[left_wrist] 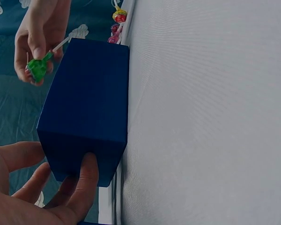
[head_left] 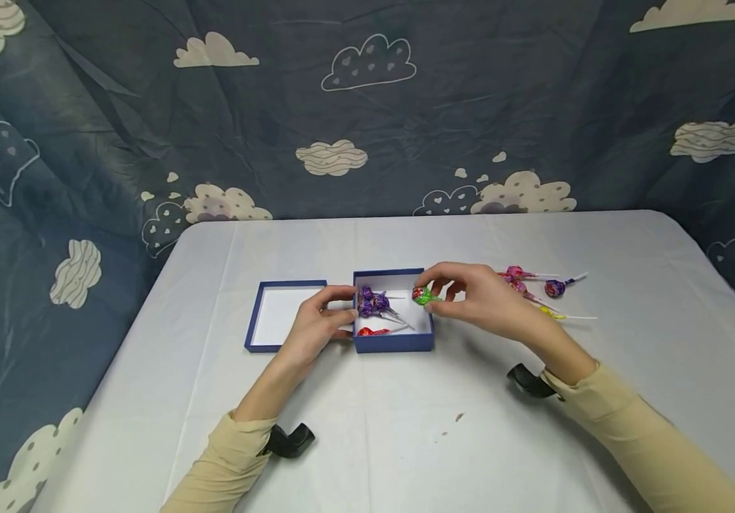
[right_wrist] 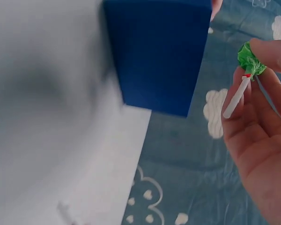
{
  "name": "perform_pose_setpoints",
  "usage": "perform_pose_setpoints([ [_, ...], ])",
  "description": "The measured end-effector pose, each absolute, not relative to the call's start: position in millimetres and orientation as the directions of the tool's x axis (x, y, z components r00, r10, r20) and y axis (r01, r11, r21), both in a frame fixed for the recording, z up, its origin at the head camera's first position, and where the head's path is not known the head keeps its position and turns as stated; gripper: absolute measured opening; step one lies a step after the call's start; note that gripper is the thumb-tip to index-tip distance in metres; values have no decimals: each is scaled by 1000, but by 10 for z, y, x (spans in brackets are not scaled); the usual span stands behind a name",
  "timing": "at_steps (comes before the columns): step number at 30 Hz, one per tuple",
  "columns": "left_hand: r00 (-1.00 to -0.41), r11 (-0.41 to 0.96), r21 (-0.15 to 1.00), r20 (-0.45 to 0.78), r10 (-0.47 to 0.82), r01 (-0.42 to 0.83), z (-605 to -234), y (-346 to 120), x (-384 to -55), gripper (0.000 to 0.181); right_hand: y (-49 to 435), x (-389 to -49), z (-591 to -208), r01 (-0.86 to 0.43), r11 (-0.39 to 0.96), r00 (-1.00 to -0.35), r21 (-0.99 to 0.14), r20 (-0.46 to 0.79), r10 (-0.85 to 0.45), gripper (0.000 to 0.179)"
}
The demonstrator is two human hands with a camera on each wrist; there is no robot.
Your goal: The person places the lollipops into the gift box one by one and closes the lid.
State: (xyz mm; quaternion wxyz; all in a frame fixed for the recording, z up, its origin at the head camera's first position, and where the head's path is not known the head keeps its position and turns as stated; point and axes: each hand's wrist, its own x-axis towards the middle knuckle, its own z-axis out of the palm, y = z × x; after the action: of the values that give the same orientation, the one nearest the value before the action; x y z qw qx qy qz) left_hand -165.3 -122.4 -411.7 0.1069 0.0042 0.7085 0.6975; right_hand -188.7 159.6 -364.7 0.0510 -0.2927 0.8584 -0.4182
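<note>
A blue box (head_left: 394,343) with a white inside stands at the middle of the table. Purple-wrapped lollipops (head_left: 372,302) lie in its left part, with a red one (head_left: 372,331) near the front wall. Fingers of my left hand (head_left: 316,324) press against the box's left side; in the left wrist view they are spread over that end. My right hand (head_left: 479,296) pinches a green-wrapped lollipop (right_wrist: 249,60) by its head, over the right end of the box. Its white stick (right_wrist: 236,97) points back toward the palm.
A shallow blue-edged lid (head_left: 284,317) with a white inside lies left of the box. Right of the right hand are more lollipops: pink ones (head_left: 516,272), a purple one (head_left: 555,288) and a yellow one (head_left: 553,312). A patterned cloth (head_left: 367,142) hangs behind the table.
</note>
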Motion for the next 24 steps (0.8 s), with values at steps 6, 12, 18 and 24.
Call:
perform_pose_setpoints([
  [6,-976,18,990,-143,163,-142,-4117,-1221,-1649,43,1379,-1927,-3596,-474,435,-797,-765,164,-581,30],
  [12,-977,12,991,-134,167,-134,-4117,-1226,-1652,42,1139,-2005,-3644,-441,417,-810,-795,153,-566,28],
  [18,-977,22,990,-141,162,-139,-4108,-1231,-1638,39,968,-2056,-3780,-411,440,-811,-798,100,-576,26],
  [24,-976,20,990,-142,163,-141,-4106,-1230,-1645,37,861,-2085,-3881,-428,489,-796,-760,60,-603,25],
])
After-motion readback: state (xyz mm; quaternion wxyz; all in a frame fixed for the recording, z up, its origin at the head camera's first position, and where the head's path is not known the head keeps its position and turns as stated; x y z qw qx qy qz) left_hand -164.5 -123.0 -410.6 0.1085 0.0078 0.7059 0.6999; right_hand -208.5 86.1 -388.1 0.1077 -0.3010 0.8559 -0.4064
